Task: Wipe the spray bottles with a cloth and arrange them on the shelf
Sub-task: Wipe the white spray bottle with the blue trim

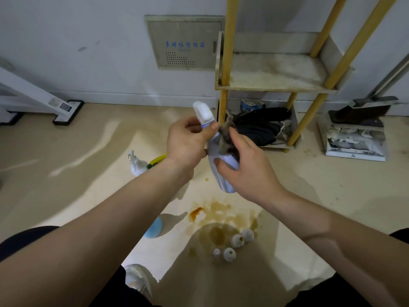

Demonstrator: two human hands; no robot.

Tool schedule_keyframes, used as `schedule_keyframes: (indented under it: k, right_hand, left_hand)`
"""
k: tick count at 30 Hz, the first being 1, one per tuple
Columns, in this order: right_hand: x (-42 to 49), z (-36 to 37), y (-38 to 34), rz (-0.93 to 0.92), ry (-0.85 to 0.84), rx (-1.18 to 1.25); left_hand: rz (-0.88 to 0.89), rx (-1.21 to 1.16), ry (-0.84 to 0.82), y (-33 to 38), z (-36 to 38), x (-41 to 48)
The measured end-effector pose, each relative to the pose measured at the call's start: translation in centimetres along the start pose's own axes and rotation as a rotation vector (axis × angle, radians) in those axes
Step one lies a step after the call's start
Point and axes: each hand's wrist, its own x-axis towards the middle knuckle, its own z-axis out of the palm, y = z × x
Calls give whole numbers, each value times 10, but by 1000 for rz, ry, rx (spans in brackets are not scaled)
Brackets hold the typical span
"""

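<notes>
Bottle wiped in mid-air at the centre of the frame.
The white plastic spray bottle (225,185) is gripped at its neck by the left hand (188,140), so it is steadied while a crumpled dark grey cloth (225,138) is clamped against its body by the curled right hand (247,169). The yellow-posted shelf (274,72), at upper right, is judged close enough for placing.

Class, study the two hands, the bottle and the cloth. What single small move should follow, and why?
Probably slide the cloth down the body of the white spray bottle. The left hand grips its neck below the trigger head, and the right hand holds the cloth against the shoulder only, so the lower body looks not yet wiped. The shelf comes after.
</notes>
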Motion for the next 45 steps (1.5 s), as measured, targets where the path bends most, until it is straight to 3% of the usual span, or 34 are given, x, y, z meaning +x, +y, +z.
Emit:
schedule_keyframes:
  k: [10, 13, 18, 23, 32, 38, 40, 45]
  right_hand:
    - [17, -16, 9, 99, 36, 428]
    - [24, -27, 9, 167, 76, 555]
    - [24, -34, 8, 193, 103, 651]
    - [27, -41, 11, 225, 169, 710]
    - [18, -35, 11, 66, 117, 579]
    - [4, -15, 16, -144, 104, 141]
    - [3, -12, 17, -150, 141, 155]
    - [7, -25, 7, 40, 194, 456]
  left_hand:
    - [56, 90, -110, -7, 4, -1]
    - [129, 234, -143, -12, 1, -5]
    - [-227, 105, -453, -13, -6, -13]
    - [-240, 39, -562, -13, -8, -15]
    - [-205, -59, -377, -15, 1, -17]
    - [-188, -48, -205, -12, -4, -13]
    - [-197, -47, -215, -10, -5, -14]
    - [-200, -189, -266, -5, -14, -18]
